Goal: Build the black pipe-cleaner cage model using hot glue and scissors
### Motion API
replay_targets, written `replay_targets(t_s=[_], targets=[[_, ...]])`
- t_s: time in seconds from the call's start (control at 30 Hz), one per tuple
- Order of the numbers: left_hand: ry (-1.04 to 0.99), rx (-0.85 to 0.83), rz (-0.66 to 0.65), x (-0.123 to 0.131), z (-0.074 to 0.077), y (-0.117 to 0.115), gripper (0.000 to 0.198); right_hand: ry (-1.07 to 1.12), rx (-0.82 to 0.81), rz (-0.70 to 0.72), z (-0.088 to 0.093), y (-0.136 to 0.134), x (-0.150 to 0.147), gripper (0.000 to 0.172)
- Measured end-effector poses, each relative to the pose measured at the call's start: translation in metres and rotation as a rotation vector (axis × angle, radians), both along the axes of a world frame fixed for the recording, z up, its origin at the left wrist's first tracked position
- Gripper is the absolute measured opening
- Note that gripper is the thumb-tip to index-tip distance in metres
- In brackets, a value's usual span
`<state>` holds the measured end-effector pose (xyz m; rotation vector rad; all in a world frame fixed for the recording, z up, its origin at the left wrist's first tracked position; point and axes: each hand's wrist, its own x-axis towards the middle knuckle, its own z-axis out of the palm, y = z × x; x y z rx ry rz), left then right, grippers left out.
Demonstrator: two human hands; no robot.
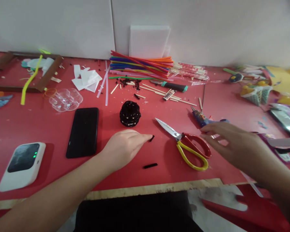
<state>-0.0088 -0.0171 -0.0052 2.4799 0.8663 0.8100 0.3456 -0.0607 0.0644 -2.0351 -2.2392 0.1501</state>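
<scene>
My left hand [125,146] is closed in a pinch on a short black piece of pipe cleaner [151,138], just above the red table. A second black piece [150,166] lies nearer the table's front edge. Behind my left hand stands a small round black object [130,113] with light specks, wound in layers. Scissors [183,141] with one red and one yellow handle lie open between my hands. My right hand [228,140] hovers beside a blue hot glue gun [203,118], thumb and fingers apart, seemingly holding nothing.
A black phone [82,132] and a white device with a screen [23,166] lie at left. Toward the wall are a bundle of coloured pipe cleaners [140,67], a utility knife [174,86], thin wooden sticks [159,93], paper scraps [88,80] and a wooden frame [47,75].
</scene>
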Motion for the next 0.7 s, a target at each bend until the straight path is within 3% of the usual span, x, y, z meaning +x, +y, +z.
replay_targets(t_s=[0.1,0.17,0.27,0.37,0.43,0.5,0.6,0.7], targets=[[0.028,-0.002,0.116,0.001,0.005,-0.001,0.02,-0.182,-0.044,-0.06,-0.001,0.015,0.027,0.037],[0.04,0.014,0.159,0.001,0.011,-0.002,0.016,-0.242,-0.065,-0.01,-0.007,0.024,0.044,0.042],[-0.128,0.198,0.248,0.001,0.018,-0.003,0.011,-0.259,-0.079,0.065,-0.02,0.031,0.06,0.049],[-0.338,0.28,0.437,0.0,0.014,0.002,0.055,-0.243,-0.075,0.067,-0.031,0.037,0.07,0.051],[-0.343,0.163,0.517,-0.001,0.004,0.009,0.09,-0.241,-0.088,0.03,-0.035,0.04,0.075,0.054],[-0.283,-0.022,0.558,-0.002,-0.009,0.016,0.11,-0.254,-0.098,-0.032,-0.038,0.043,0.079,0.055],[-0.317,-0.274,0.542,-0.002,-0.021,0.028,0.115,-0.265,-0.109,-0.092,-0.038,0.047,0.081,0.05],[-0.356,-0.357,0.526,-0.001,-0.019,0.036,0.097,-0.254,-0.143,-0.11,-0.033,0.049,0.075,0.044]])
